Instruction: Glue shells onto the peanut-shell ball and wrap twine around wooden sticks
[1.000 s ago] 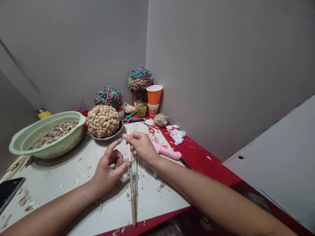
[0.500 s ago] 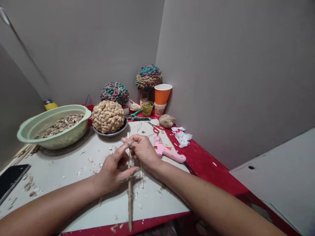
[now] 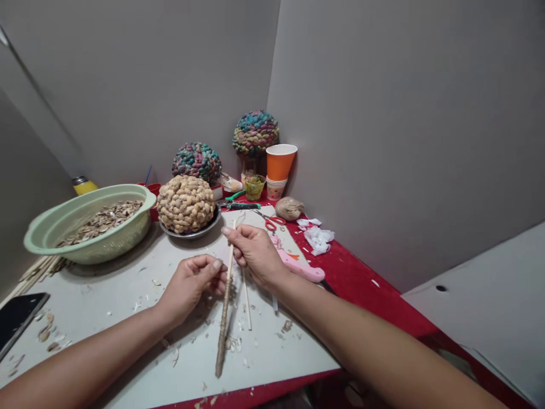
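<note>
A thin wooden stick [image 3: 225, 309] slants over the table, its lower part wrapped in brown twine and its upper end bare. Near the top, my right hand [image 3: 255, 253] pinches the bare wood between thumb and fingers. My left hand [image 3: 193, 287] is closed beside the middle of the stick, with its curled fingertips at the upper edge of the wrapping; what they grip is too small to make out. Another thin bare stick [image 3: 247, 301] lies on the table just to the right. Partly hidden behind my right forearm is a pink glue gun [image 3: 300, 267].
A green colander [image 3: 123, 244] of shells stands left, near a phone [image 3: 21, 315]. A peanut-shell ball [image 3: 187, 204] sits in a metal bowl. Behind are coloured balls [image 3: 255, 133], an orange cup [image 3: 280, 165], red scissors [image 3: 272, 221], pliers [image 3: 242, 205] and a twine ball [image 3: 289, 208].
The stick has tilted, its lower end rising and shifting left. My left hand has drawn down from the top and its fingers have closed; my right hand stays near the upper end.
</note>
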The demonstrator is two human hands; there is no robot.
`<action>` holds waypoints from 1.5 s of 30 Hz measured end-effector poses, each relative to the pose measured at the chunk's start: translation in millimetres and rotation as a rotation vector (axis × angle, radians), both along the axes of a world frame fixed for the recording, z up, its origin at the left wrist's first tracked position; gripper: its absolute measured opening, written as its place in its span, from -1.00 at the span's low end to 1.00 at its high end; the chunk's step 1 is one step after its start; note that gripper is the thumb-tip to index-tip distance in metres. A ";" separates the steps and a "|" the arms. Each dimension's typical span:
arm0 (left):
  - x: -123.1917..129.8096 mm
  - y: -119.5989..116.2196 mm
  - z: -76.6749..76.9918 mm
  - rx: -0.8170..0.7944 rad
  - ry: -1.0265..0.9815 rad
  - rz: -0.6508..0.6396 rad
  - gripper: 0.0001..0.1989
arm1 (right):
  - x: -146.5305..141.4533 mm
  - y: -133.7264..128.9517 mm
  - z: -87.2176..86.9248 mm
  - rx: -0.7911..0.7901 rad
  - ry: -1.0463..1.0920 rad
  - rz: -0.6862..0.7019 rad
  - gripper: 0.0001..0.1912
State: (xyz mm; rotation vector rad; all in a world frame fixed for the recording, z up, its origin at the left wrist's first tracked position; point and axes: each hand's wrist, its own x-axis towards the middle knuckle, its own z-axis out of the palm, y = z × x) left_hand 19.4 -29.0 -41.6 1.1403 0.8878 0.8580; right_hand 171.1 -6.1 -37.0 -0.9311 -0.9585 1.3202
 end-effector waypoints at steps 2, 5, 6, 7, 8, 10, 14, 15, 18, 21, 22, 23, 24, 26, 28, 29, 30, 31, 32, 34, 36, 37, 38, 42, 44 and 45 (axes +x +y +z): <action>-0.1 -0.1 -0.6 -0.012 0.011 -0.023 -0.75 | 0.6 0.9 0.9 0.000 0.006 -0.003 -0.50; 0.5 0.8 0.1 -0.018 0.004 -0.040 -0.75 | 1.3 2.2 0.5 0.007 0.019 0.003 -0.51; 0.7 1.6 0.3 -0.018 -0.010 -0.041 -0.74 | 1.4 2.5 0.2 0.008 0.026 0.010 -0.51; 0.8 2.5 0.4 -0.019 -0.022 -0.041 -0.73 | 1.3 2.8 -0.2 0.007 0.034 0.017 -0.51; 0.8 3.5 0.3 -0.016 -0.028 -0.037 -0.72 | 1.3 3.0 -0.4 0.006 0.043 0.023 -0.51; -0.1 5.6 -0.5 0.003 -0.003 -0.016 -0.68 | 1.0 3.0 -0.4 0.001 0.059 0.029 -0.51; -3.0 8.3 -3.1 0.038 0.076 0.033 -0.58 | 0.8 2.6 0.5 0.002 0.069 0.032 -0.50; -3.4 8.4 -3.7 0.035 0.086 0.032 -0.57 | 0.8 2.7 0.6 0.003 0.072 0.035 -0.50; -3.7 8.0 -5.4 0.021 0.114 0.000 -0.56 | 1.5 3.6 0.0 0.004 0.085 0.041 -0.51; -4.0 7.9 -6.6 0.023 0.098 -0.028 -0.58 | 2.6 4.9 -1.2 0.007 0.080 0.033 -0.53; -4.4 8.1 -6.9 0.029 0.085 -0.028 -0.60 | 2.9 5.3 -1.5 0.010 0.077 0.029 -0.53; -5.0 8.5 -7.2 0.036 0.074 -0.026 -0.61 | 3.2 5.5 -1.7 0.013 0.073 0.025 -0.53; -5.8 8.9 -7.4 0.041 0.069 -0.022 -0.63 | 3.4 5.7 -1.8 0.016 0.071 0.022 -0.52; -7.2 9.5 -7.5 0.044 0.074 -0.010 -0.67 | 3.6 5.8 -1.7 0.016 0.071 0.019 -0.52; -8.1 9.8 -6.9 0.040 0.077 -0.007 -0.69 | 3.5 5.6 -1.2 0.012 0.076 0.021 -0.52; -8.2 9.7 -6.3 0.037 0.075 -0.012 -0.70 | 3.4 5.4 -0.8 0.011 0.078 0.022 -0.52; -8.0 9.5 -5.6 0.033 0.068 -0.024 -0.70 | 3.3 5.2 -0.4 0.011 0.077 0.021 -0.52; -7.7 9.2 -4.8 0.030 0.055 -0.039 -0.69 | 3.2 5.0 -0.1 0.012 0.077 0.020 -0.51; -7.2 8.9 -4.1 0.026 0.038 -0.055 -0.68 | 3.1 4.7 0.2 0.013 0.077 0.020 -0.51; -6.2 8.0 -2.9 0.007 0.002 -0.081 -0.64 | 3.1 4.1 0.4 0.017 0.080 0.023 -0.51; -5.2 6.9 -2.9 -0.015 -0.015 -0.091 -0.60 | 3.2 3.7 0.2 0.019 0.084 0.029 -0.51; -4.8 6.3 -3.3 -0.024 -0.014 -0.090 -0.60 | 3.1 3.5 0.0 0.019 0.084 0.032 -0.51; -4.4 5.7 -3.8 -0.029 -0.009 -0.090 -0.59 | 3.1 3.5 -0.2 0.021 0.083 0.034 -0.52; -4.1 4.7 -6.4 -0.042 -0.013 -0.076 -0.58 | 3.0 3.9 -1.1 0.032 0.087 0.040 -0.52; -4.6 5.9 -6.9 -0.052 -0.045 -0.067 -0.59 | 3.1 4.1 -1.1 0.031 0.087 0.036 -0.52; -5.0 6.8 -6.9 -0.055 -0.063 -0.065 -0.61 | 3.2 4.0 -0.9 0.030 0.085 0.033 -0.52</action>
